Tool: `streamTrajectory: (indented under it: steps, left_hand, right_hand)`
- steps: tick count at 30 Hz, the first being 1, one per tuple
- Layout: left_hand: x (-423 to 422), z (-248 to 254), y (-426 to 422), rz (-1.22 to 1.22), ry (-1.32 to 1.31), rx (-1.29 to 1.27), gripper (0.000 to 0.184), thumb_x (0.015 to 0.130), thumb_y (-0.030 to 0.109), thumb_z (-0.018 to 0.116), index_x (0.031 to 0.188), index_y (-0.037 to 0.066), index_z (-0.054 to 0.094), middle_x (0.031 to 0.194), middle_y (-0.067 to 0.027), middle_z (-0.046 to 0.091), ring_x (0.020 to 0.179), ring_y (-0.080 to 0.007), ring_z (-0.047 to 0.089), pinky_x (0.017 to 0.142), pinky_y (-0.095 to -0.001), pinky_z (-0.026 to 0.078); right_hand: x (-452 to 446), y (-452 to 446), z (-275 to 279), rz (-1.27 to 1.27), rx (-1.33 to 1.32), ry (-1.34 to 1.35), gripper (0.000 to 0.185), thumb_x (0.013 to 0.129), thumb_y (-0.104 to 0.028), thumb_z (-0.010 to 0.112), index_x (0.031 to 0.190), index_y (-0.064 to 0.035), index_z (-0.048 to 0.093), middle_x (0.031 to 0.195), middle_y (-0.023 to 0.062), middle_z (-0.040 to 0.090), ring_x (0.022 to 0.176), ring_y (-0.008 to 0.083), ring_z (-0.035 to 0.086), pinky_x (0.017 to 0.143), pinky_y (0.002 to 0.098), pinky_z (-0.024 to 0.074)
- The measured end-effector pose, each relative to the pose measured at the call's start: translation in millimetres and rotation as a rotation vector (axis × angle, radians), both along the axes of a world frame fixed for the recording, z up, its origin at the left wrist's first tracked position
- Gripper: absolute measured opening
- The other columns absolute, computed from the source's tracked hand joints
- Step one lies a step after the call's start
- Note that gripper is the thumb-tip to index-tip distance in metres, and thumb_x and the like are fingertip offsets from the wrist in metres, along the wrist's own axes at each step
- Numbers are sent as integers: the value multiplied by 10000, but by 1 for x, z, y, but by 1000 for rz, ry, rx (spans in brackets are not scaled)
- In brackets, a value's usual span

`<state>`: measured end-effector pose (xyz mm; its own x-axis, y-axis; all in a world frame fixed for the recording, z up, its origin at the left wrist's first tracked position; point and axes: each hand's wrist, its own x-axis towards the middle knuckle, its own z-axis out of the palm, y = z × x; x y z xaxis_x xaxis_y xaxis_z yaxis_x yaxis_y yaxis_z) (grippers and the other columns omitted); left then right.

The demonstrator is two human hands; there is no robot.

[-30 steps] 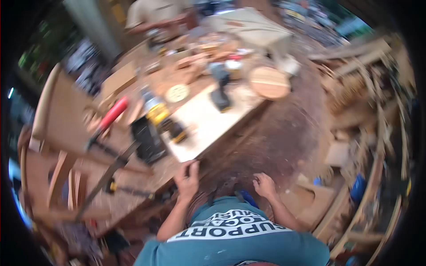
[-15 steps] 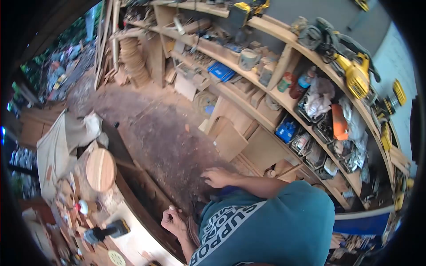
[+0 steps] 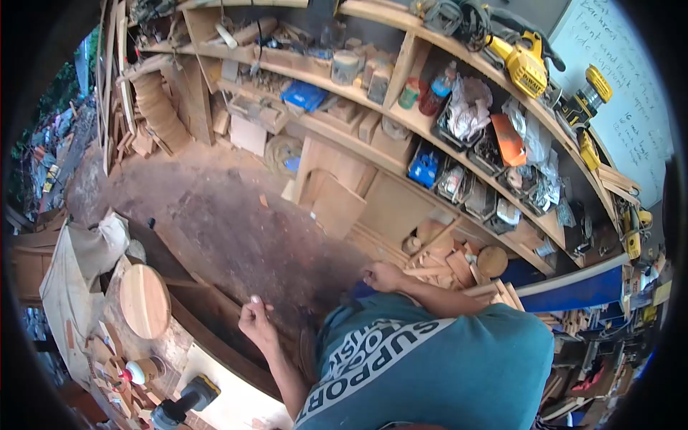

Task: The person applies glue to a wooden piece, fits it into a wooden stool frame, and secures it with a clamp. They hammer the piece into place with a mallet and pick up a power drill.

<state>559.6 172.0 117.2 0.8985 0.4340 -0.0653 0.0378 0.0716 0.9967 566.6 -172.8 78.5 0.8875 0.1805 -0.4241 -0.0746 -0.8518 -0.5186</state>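
My left hand (image 3: 257,320) hangs in the air beside the edge of the workbench, fingers curled in, with nothing visible in it. My right hand (image 3: 383,276) is in front of my body over the floor, its fingers bent into a loose fist and nothing showing in it. On the bench, left of my left hand, a round striped wooden board (image 3: 145,302) is nearest. A cordless drill (image 3: 188,403) rests by a pale wooden panel (image 3: 233,401), and a glue bottle (image 3: 145,370) with a red and white cap lies among wood offcuts.
Long wooden shelves (image 3: 373,97) along the wall hold bins, jars and yellow power tools (image 3: 527,64). A whiteboard (image 3: 609,86) with handwriting hangs at the right. A cloth (image 3: 75,265) drapes the bench's far end. Wood offcuts (image 3: 459,265) are stacked under the shelves; dusty floor (image 3: 222,208) lies between.
My view has turned right, showing more of the whiteboard and the offcuts. My right hand's fingers, stretched out before, are now curled. My left hand stays beside the bench.
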Motion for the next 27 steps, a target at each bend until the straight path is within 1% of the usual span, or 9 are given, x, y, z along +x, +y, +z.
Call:
streamTrajectory:
  steps: [6,9,13,14,16,18,21,23,27]
  left_hand:
    - [-8,-22,15,147,5,-260,416,990,338,601,706,35,586,645,-40,587,662,-110,547,673,-281,450]
    - [-14,-29,22,174,30,-285,362,986,328,610,767,41,596,708,-28,601,695,-99,545,688,-262,453]
    - [5,-27,20,189,47,-313,249,985,278,613,906,43,620,748,-22,602,700,-94,553,687,-244,454]
    - [13,-23,18,204,66,-308,223,984,255,615,941,37,629,760,-23,606,704,-100,563,687,-245,457]
    - [35,-24,16,198,18,-297,194,982,236,614,1001,43,626,782,-26,607,705,-102,568,688,-248,468]
    - [61,-27,12,180,-14,-295,187,978,222,617,1034,44,625,804,-28,608,706,-107,575,689,-252,482]
    - [104,-31,3,160,-34,-314,190,967,212,632,1041,37,625,821,-29,612,710,-115,587,691,-261,507]
    - [132,-32,-3,158,-36,-334,197,960,208,644,1043,31,625,809,-31,615,710,-120,596,693,-267,523]
    - [181,-17,-12,77,-43,-290,198,954,196,655,1049,24,633,794,-43,634,712,-129,612,695,-275,528]
  right_hand:
    - [-7,11,-9,95,-29,-14,319,839,-199,618,1131,-77,657,1014,149,703,976,369,654,848,486,513]
    - [9,15,2,140,-52,-119,270,837,-114,604,1091,-55,674,889,173,703,846,319,693,767,411,547]
    - [69,6,19,16,51,-212,160,851,-74,581,968,-31,681,786,131,692,708,236,677,657,368,534]
    - [94,3,32,-54,32,-197,131,853,-66,581,929,-24,679,748,113,682,661,192,658,621,345,522]
    - [140,15,105,-153,183,-483,110,863,-70,591,911,-15,673,723,76,661,663,120,605,616,304,497]
    - [185,10,156,-229,262,-635,289,858,-120,613,1106,24,653,834,151,696,686,192,644,671,330,513]
    - [245,-4,216,-391,590,-778,399,896,-148,647,1245,34,584,921,52,684,736,121,640,679,270,521]
    - [283,-8,259,-458,816,-831,395,909,-98,652,1268,39,557,962,93,673,747,141,645,642,278,552]
    - [343,-10,337,-521,964,-1049,557,892,-223,692,1315,72,483,986,178,661,748,207,669,646,317,568]
